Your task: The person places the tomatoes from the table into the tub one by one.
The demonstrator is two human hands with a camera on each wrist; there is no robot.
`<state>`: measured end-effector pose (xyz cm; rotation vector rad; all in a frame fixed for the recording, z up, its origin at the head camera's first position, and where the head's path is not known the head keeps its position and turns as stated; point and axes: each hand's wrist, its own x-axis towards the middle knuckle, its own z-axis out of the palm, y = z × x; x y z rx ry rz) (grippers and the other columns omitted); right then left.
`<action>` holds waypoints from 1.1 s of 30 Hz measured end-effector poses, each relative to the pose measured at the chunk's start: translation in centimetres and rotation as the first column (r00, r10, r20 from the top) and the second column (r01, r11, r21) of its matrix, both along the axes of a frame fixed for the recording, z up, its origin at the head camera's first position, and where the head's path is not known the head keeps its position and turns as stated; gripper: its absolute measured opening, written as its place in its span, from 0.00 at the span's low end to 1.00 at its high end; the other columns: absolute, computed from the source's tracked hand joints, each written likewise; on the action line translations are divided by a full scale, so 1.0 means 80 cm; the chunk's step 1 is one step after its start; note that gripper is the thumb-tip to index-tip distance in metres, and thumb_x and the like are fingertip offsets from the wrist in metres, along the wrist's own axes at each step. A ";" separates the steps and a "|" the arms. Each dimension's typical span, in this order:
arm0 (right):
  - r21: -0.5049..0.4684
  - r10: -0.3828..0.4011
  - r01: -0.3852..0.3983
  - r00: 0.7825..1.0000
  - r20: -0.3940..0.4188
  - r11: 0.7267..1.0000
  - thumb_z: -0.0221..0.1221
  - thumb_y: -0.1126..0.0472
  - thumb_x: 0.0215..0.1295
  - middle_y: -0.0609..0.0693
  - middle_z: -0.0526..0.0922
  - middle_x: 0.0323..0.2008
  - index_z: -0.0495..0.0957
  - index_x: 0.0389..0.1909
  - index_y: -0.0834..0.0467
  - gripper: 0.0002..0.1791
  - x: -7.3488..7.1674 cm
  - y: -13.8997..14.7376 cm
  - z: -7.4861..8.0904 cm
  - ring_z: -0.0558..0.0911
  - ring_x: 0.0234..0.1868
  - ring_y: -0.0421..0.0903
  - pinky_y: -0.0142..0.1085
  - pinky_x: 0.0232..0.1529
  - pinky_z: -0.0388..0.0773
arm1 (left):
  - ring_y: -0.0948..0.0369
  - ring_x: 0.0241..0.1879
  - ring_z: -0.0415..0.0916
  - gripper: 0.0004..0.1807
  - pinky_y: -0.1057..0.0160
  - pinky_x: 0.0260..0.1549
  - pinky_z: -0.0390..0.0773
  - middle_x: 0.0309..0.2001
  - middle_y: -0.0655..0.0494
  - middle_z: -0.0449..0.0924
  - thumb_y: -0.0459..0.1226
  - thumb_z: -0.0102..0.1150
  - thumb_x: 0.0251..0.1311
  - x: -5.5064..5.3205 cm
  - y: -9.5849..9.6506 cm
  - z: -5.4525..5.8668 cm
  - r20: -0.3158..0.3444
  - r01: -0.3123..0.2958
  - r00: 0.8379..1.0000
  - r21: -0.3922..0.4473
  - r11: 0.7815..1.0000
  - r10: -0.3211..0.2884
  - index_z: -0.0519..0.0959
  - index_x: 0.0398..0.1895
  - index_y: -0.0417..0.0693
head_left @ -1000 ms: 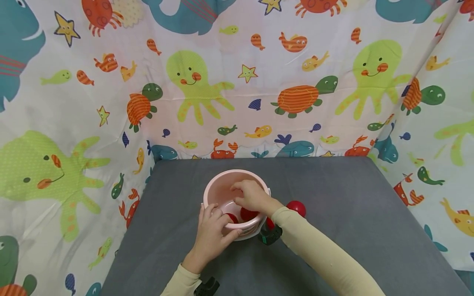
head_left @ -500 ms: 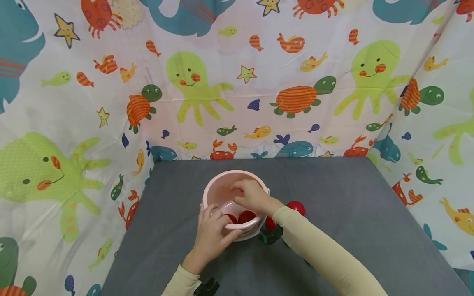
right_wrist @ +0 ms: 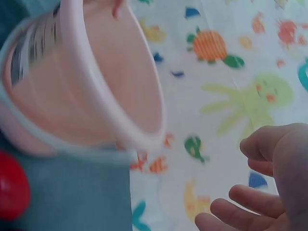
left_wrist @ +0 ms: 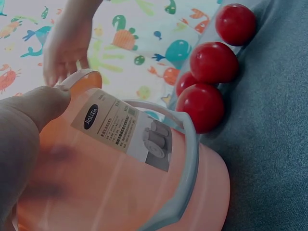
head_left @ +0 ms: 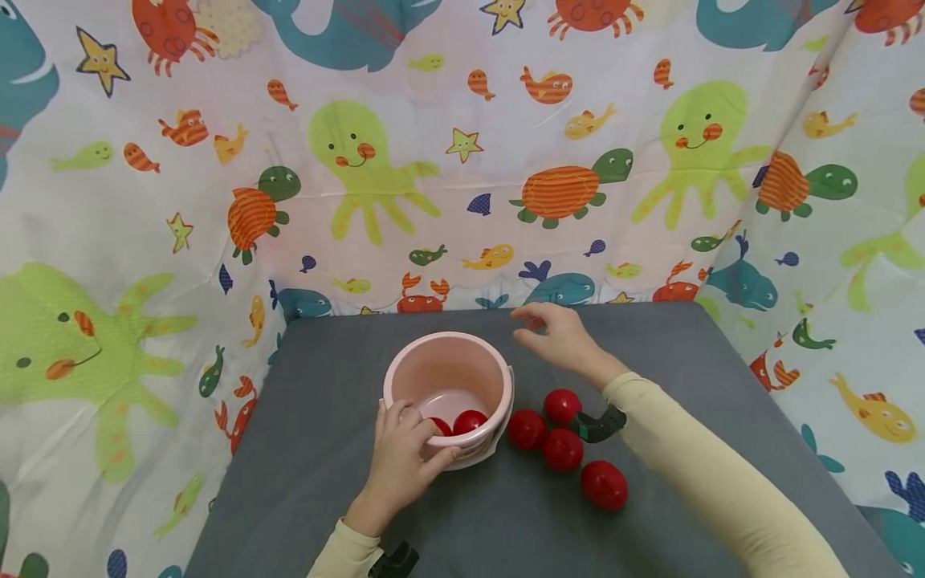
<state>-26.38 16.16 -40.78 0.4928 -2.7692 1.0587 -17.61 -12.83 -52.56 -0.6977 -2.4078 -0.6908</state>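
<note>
A pale pink bucket (head_left: pixel 448 365) with a white handle stands on the grey table. My left hand (head_left: pixel 401 461) grips its near-left rim, fingers over the edge and thumb outside. The left wrist view shows the thumb (left_wrist: pixel 50 103) on the rim and a printed label (left_wrist: pixel 125 127) on the wall. Two glossy red balls, one of them a red ball (head_left: pixel 470 421) and one partly hidden by my fingers, lie inside. My right hand (head_left: pixel 560 337) is in the air right of the bucket, fingers loosely bent, holding nothing; the right wrist view shows its fingers (right_wrist: pixel 255 202) apart.
Several more red balls (head_left: pixel 563 449) lie on the table right of the bucket, below my right forearm. A slightly oval one (head_left: pixel 604 485) is nearest. A curtain (head_left: pixel 462 201) printed with sea animals rises behind the grey table (head_left: pixel 340 385) and along its sides.
My right hand has come out of the bucket and moved right and up, uncovering the red balls on the table. The left hand stays on the rim. The head view has shifted slightly.
</note>
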 end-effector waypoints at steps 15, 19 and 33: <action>-0.259 -0.111 0.260 0.871 0.478 0.930 0.55 0.52 0.77 0.69 0.74 0.67 0.69 0.68 0.64 0.27 -0.006 0.110 -0.087 0.81 0.60 0.62 0.52 0.53 0.85 | 0.47 0.56 0.72 0.17 0.20 0.63 0.59 0.31 0.59 0.78 0.54 0.77 0.47 0.000 -0.010 -0.005 0.015 -0.022 1.000 -0.010 1.000 0.022 0.81 0.27 0.57; -0.264 -0.102 0.292 0.824 0.557 0.919 0.54 0.50 0.77 0.70 0.71 0.68 0.67 0.70 0.66 0.30 -0.002 0.119 -0.120 0.79 0.61 0.66 0.54 0.54 0.84 | 0.46 0.56 0.73 0.17 0.19 0.62 0.59 0.31 0.58 0.78 0.54 0.77 0.47 0.000 -0.008 -0.006 -0.002 -0.002 1.000 -0.008 1.000 0.002 0.80 0.27 0.57; -0.321 -0.019 0.311 0.744 0.668 0.895 0.59 0.52 0.72 0.69 0.73 0.64 0.66 0.70 0.68 0.33 0.006 0.107 -0.186 0.77 0.54 0.57 0.57 0.53 0.85 | 0.46 0.57 0.72 0.17 0.18 0.61 0.59 0.32 0.56 0.79 0.53 0.76 0.47 -0.001 -0.005 -0.001 -0.022 0.008 1.000 0.000 1.000 -0.008 0.80 0.28 0.55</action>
